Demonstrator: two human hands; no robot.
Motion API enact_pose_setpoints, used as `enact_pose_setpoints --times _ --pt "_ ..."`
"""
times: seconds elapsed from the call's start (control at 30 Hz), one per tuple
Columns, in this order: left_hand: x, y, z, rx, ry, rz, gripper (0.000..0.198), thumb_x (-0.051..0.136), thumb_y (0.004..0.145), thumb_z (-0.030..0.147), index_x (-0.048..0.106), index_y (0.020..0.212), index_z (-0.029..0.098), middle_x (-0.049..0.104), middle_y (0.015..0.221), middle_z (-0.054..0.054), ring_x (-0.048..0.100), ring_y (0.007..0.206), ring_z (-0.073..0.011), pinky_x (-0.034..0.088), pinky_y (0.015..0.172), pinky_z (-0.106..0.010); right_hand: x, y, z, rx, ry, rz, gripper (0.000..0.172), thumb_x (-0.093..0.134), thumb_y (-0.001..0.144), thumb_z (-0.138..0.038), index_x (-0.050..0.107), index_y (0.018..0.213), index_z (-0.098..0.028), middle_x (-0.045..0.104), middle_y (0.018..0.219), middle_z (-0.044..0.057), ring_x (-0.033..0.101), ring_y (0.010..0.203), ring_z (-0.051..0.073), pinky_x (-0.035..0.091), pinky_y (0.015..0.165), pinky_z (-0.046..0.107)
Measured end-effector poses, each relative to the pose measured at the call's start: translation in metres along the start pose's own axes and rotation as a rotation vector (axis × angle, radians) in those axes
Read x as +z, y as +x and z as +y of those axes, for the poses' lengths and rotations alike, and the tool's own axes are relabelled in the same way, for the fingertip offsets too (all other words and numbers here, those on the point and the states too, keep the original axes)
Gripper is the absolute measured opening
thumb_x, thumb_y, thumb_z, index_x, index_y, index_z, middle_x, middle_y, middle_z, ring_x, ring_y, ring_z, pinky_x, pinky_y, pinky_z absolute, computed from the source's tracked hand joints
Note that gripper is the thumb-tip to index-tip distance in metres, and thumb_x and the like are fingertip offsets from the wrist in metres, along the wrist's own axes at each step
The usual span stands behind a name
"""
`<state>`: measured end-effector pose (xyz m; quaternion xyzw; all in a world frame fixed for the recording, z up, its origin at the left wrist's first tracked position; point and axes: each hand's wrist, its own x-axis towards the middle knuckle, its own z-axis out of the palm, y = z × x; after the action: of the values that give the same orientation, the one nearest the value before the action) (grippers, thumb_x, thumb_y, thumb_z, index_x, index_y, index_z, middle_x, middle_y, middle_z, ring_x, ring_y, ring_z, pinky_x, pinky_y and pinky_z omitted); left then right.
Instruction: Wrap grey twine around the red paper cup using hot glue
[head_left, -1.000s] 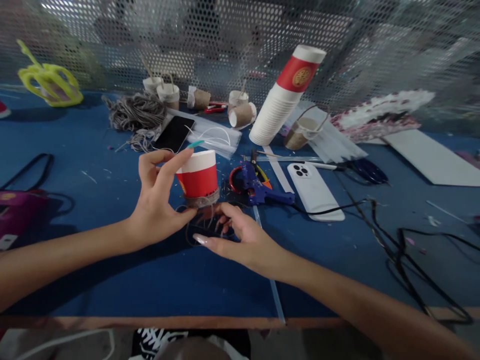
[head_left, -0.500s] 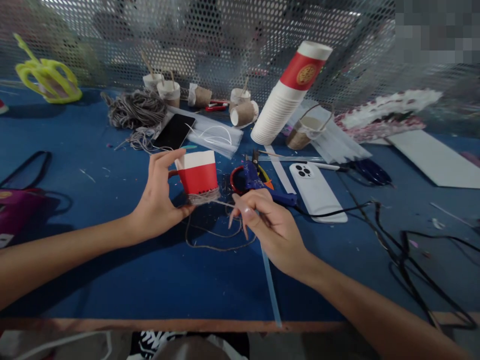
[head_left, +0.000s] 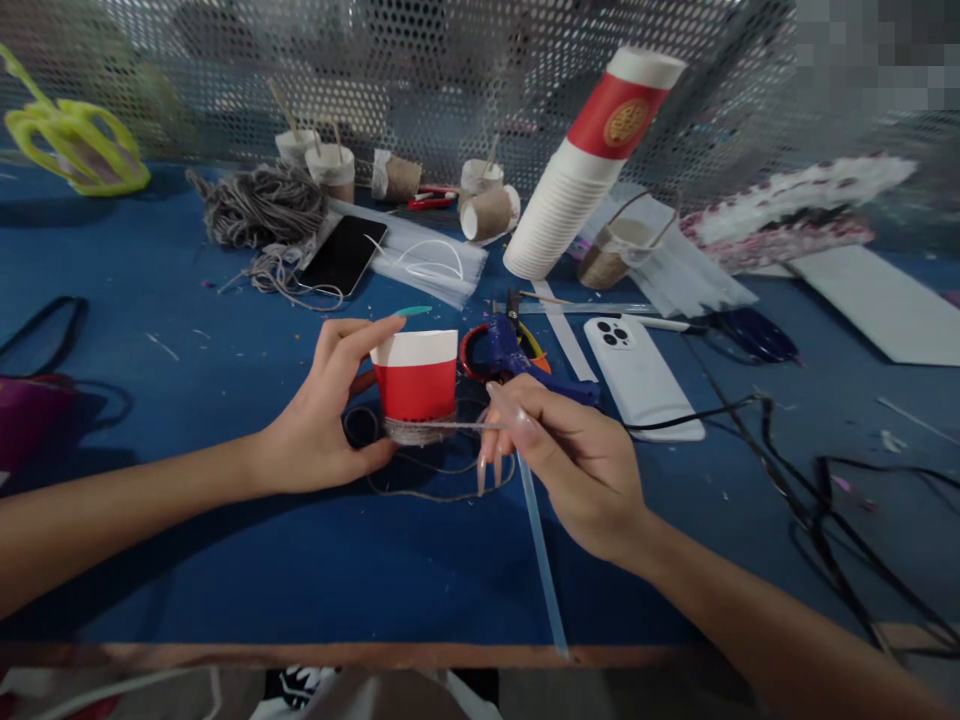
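My left hand (head_left: 330,420) grips a red and white paper cup (head_left: 416,390) from its left side, index finger at the rim and thumb near the bottom. Grey-brown twine (head_left: 420,432) is wound in several turns around the cup's lower end. From there a taut length runs right into my right hand (head_left: 570,460), which pinches it between thumb and fingers. A loose loop of the twine (head_left: 442,492) hangs or lies below the cup; I cannot tell which. Just behind my right hand lie a blue glue gun (head_left: 510,350) and scissors (head_left: 474,350) with red handles.
A tall stack of paper cups (head_left: 562,190) leans at the back. Left of it are a grey yarn bundle (head_left: 262,205), a black phone (head_left: 345,258) and small twine-wrapped cups (head_left: 491,213). On the right lie a white phone (head_left: 643,385) and a black cable (head_left: 787,490).
The cup and my left hand have shifted slightly right and down in view. My right hand has moved a little right, and the twine between the hands is now nearly level.
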<state>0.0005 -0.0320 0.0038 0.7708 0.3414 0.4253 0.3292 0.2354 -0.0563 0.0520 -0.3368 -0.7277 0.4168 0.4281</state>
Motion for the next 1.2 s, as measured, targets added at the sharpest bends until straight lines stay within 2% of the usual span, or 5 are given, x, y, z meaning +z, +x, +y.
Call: enact_pose_setpoints --times 0.17,0.5,0.8,1.03,1.2 --pt "0.0003 0.0008 0.0010 -0.032 -0.056 0.003 0.091 0.070 0.064 0.010 0.031 0.140 0.041 0.029 0.132 -0.008 0.046 0.127 -0.0336 0.055 0.100 -0.058 -0.0009 0.0012 0.0010 0.000 0.002 0.008 0.035 0.046 0.100 -0.025 0.057 0.067 -0.021 0.060 0.062 -0.003 0.057 0.065 0.009 0.046 0.067 0.025" --pt "0.0003 0.0005 0.0031 -0.007 -0.089 0.028 0.084 0.068 0.069 0.013 0.030 0.140 0.037 0.027 0.135 -0.008 0.046 0.126 -0.0319 0.054 0.102 -0.055 -0.0012 0.0015 0.0012 0.026 -0.021 0.016 0.036 0.048 0.099 -0.027 0.057 0.064 -0.021 0.060 0.060 -0.002 0.057 0.063 0.012 0.047 0.066 0.029" --pt "-0.0006 0.0026 -0.0012 0.003 0.053 0.053 0.092 0.070 0.069 0.015 0.026 0.146 0.041 0.033 0.134 -0.009 0.042 0.128 -0.0338 0.056 0.099 -0.056 -0.0021 0.0016 -0.0030 -0.005 -0.034 -0.064 0.039 0.049 0.098 -0.034 0.061 0.063 -0.021 0.062 0.058 0.000 0.057 0.063 0.014 0.047 0.061 0.031" --pt "0.0000 0.0016 0.0020 0.019 -0.052 0.038 0.086 0.067 0.070 0.014 0.028 0.142 0.038 0.030 0.134 -0.009 0.046 0.128 -0.0315 0.051 0.107 -0.056 -0.0018 0.0037 0.0014 0.035 -0.082 0.002 0.042 0.048 0.099 -0.033 0.059 0.060 -0.020 0.059 0.057 0.000 0.056 0.060 0.013 0.045 0.061 0.030" --pt "0.0006 0.0019 0.0034 0.027 -0.089 0.015 0.082 0.067 0.070 0.015 0.029 0.139 0.039 0.031 0.139 -0.009 0.051 0.126 -0.0309 0.054 0.104 -0.054 -0.0025 0.0034 0.0023 0.051 -0.107 0.008 0.043 0.048 0.099 -0.032 0.060 0.059 -0.020 0.061 0.057 0.000 0.057 0.060 0.012 0.045 0.061 0.028"
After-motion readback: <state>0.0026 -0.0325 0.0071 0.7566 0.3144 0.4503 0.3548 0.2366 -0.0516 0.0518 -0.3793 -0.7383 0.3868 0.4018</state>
